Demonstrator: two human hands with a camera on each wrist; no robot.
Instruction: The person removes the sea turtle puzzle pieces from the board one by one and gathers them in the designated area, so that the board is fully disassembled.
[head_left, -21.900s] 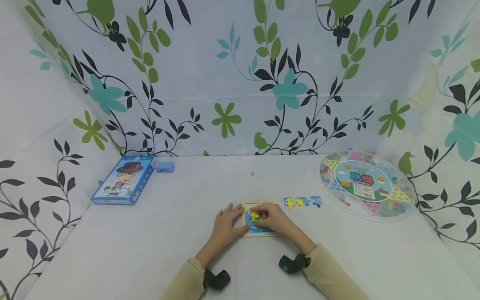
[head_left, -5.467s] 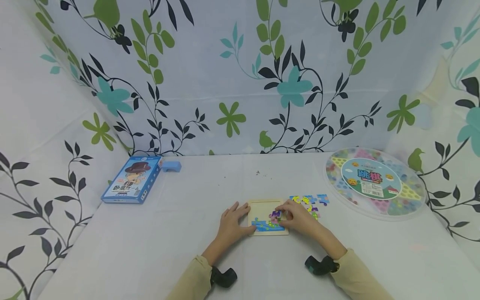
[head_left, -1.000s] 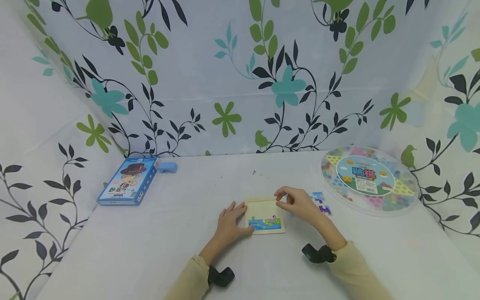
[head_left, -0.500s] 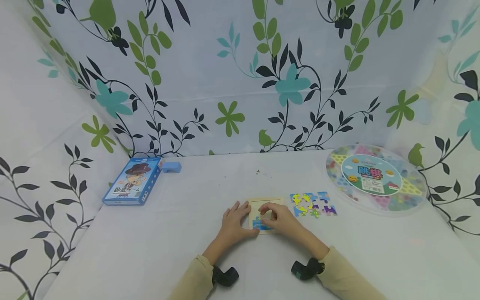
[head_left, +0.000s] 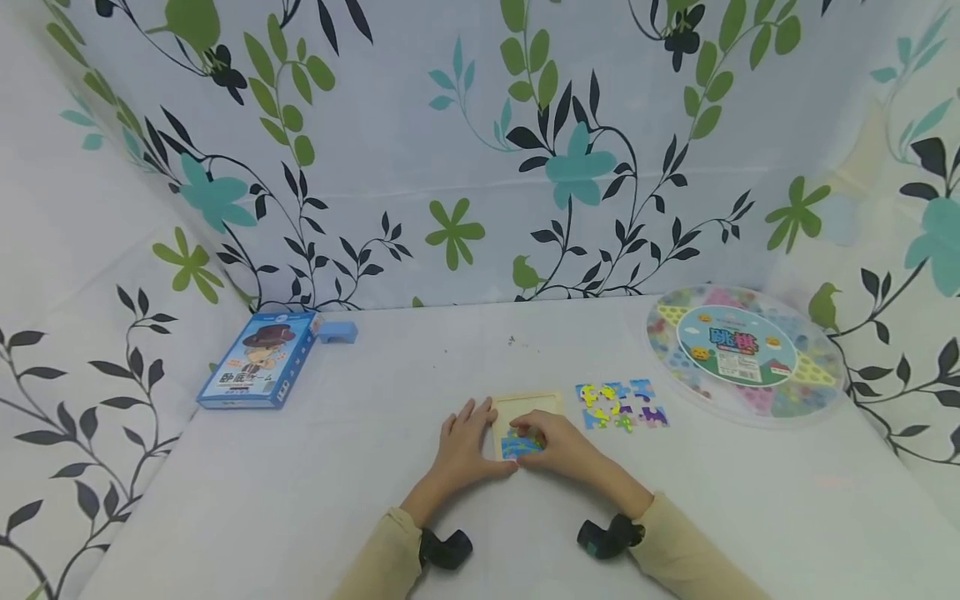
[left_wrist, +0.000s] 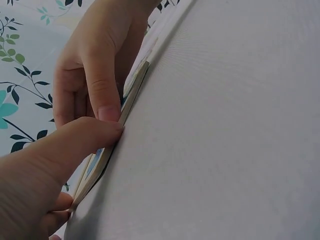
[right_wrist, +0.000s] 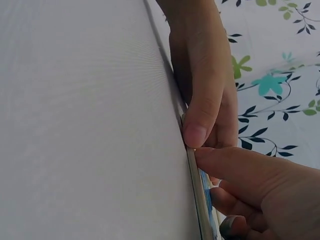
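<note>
A small wooden puzzle tray point(head_left: 540, 402) lies on the white table, its front part filled with blue jigsaw pieces point(head_left: 517, 448). My left hand point(head_left: 463, 450) holds the tray by its left side, thumb at the front edge and fingers along the left rim. Over the tray's right front my right hand point(head_left: 558, 446) is bent, its thumb on the front edge close to the left thumb. Its other fingers curl down over the pieces. Whether a piece sits between them is hidden, though a dark teal patch shows at one fingertip in the right wrist view.
Several loose puzzle pieces point(head_left: 621, 404) lie just right of the tray. Farther right is a round clear game box point(head_left: 738, 346). At the back left stand a blue card-game box point(head_left: 258, 360) and a small blue block point(head_left: 337, 332). A patterned cloth point(head_left: 390, 150) hangs behind.
My right hand moved from beside the loose pieces leftward over the tray, then lower, thumb reaching the front edge. My left hand keeps its hold. Long before, the tray held more pieces.
</note>
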